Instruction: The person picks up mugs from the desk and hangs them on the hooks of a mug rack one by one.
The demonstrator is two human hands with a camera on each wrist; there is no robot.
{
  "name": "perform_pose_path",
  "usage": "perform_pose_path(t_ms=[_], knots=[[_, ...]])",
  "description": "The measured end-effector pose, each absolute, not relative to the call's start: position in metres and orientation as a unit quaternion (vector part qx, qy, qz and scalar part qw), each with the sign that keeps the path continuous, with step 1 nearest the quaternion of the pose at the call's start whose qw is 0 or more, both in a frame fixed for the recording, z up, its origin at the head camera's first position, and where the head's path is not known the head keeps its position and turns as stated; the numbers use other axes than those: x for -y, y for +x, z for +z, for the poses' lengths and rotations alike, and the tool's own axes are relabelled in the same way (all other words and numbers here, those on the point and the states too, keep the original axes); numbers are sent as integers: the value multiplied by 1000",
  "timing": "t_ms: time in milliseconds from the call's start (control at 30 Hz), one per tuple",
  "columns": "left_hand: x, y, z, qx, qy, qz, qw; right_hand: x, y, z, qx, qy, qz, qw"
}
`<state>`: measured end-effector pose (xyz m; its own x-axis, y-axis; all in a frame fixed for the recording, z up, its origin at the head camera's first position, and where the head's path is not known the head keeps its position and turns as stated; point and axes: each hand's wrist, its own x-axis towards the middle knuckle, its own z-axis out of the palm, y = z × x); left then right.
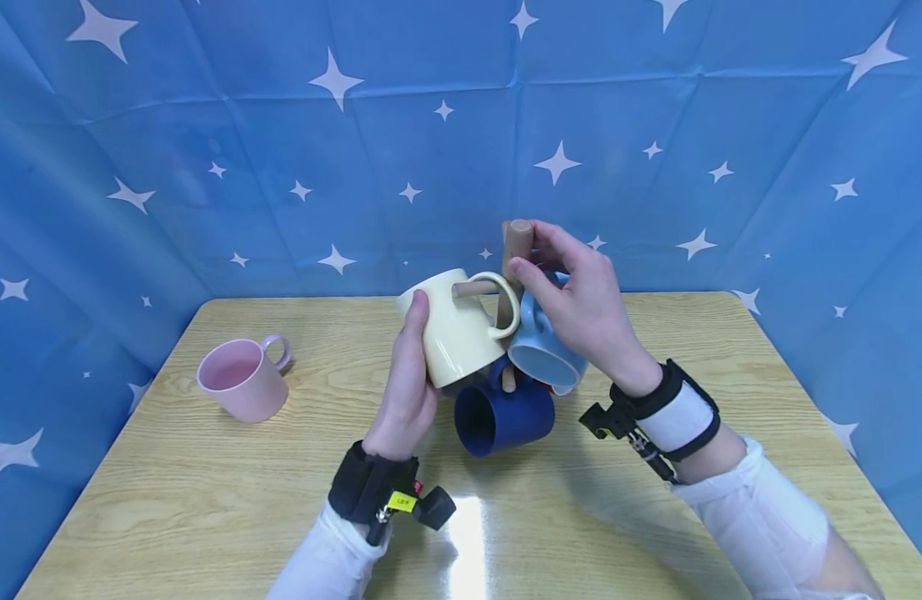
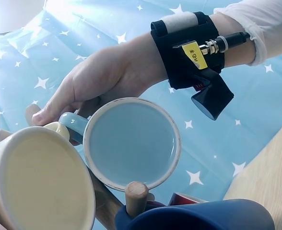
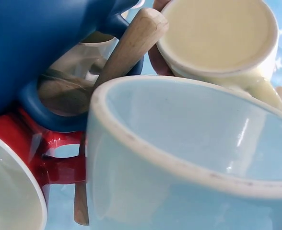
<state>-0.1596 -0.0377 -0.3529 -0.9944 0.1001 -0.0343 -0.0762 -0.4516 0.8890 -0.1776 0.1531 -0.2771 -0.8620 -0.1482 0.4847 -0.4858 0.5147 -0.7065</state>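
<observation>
My left hand [image 1: 407, 383] grips a cream mug [image 1: 461, 333] by its body, thumb along its side. A peg [image 1: 472, 288] of the wooden mug tree [image 1: 518, 240] shows through the cream mug's handle loop. My right hand [image 1: 590, 304] pinches the top of the tree's post between thumb and fingers. Just under that hand, a light blue mug [image 2: 131, 143] hangs with its mouth tilted down. Lower on the tree, a dark blue mug [image 1: 506, 415] hangs by its handle from a front peg [image 2: 136, 197].
A pink mug [image 1: 243, 379] stands upright on the left of the wooden table [image 1: 168, 500]. Behind the blue mugs, a red mug [image 3: 16, 158] and a greyish glassy mug [image 3: 78, 60] are partly hidden. A blue star-patterned cloth [image 1: 431, 150] hangs behind the table.
</observation>
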Motion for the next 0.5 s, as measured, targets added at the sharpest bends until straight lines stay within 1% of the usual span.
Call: perform_pose_path(t_ms=[500], knots=[[38,-162,-356,-527,8,848,58,-153,-177,-277,850,187,455,187]])
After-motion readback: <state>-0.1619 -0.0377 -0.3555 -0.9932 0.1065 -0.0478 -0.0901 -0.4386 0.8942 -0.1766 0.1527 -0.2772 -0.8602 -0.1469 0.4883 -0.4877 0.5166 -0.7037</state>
